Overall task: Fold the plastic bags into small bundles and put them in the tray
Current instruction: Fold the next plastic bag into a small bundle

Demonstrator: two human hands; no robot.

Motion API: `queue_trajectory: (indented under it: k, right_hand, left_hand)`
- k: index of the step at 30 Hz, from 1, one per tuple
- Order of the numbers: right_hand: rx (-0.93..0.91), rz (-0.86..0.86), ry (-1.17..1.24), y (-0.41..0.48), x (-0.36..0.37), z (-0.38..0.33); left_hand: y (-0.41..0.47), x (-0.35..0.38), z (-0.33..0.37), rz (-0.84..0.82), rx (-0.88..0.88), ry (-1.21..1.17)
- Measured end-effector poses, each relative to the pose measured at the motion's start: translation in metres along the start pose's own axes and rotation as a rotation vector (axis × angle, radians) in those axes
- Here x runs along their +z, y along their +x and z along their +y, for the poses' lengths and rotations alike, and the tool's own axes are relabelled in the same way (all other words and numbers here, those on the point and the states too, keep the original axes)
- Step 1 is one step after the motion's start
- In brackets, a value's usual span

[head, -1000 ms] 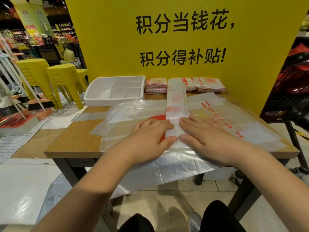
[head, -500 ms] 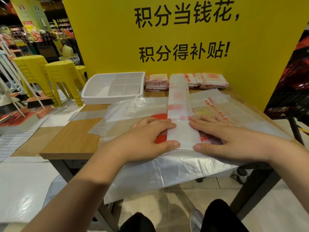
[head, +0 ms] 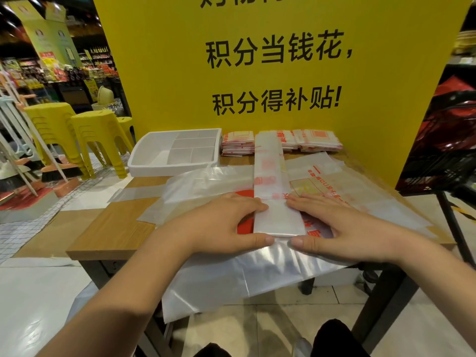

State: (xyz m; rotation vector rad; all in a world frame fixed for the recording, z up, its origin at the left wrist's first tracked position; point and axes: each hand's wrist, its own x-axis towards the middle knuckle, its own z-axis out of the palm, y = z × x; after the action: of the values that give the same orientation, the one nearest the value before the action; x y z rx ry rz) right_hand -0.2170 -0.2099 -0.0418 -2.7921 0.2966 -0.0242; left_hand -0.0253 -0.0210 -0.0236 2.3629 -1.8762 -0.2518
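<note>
Here I see the left hand [head: 221, 222] and right hand [head: 342, 228] pressed flat, fingers straight, flanking the folded bag strip [head: 270, 181]; the tray [head: 175, 171] sits beyond the left.

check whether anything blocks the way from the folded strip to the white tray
Nothing solid does. Between the folded strip and the white tray lie only flat loose bags. The bag stacks sit right of the tray, beside the path.

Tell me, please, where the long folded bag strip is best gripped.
Probably its near short end, pinched from the near side: the folded strip lies flat, running away from the person, with that end free between the left hand and the right hand.
</note>
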Motion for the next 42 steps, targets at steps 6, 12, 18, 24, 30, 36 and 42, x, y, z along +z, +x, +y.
queue_trajectory:
  k: [6, 12, 18, 24, 30, 36, 42]
  right_hand:
    - [0.029, 0.135, -0.016, 0.007, -0.005, -0.009]
    - [0.053, 0.294, -0.007, 0.018, -0.003, -0.017]
    - [-0.005, 0.319, 0.082, 0.002, -0.006, -0.022]
    - [-0.147, 0.31, 0.132, -0.027, 0.005, -0.038]
    - [-0.164, 0.366, 0.199, -0.028, 0.018, -0.038]
    - [-0.169, 0.409, 0.144, -0.025, 0.023, -0.036]
    - [-0.201, 0.448, 0.14, -0.023, 0.029, -0.039]
  left_hand:
    - [0.005, 0.0, 0.005, 0.13, -0.017, -0.115]
    - [0.003, 0.005, 0.017, 0.247, -0.023, -0.135]
    - [-0.013, 0.013, 0.009, 0.368, -0.012, -0.23]
    - [-0.035, 0.03, 0.008, 0.447, 0.118, -0.268]
    - [-0.042, 0.034, 0.013, 0.489, 0.025, -0.403]
    - [-0.043, 0.034, 0.014, 0.493, -0.022, -0.446]
    - [-0.042, 0.035, 0.012, 0.512, -0.041, -0.449]
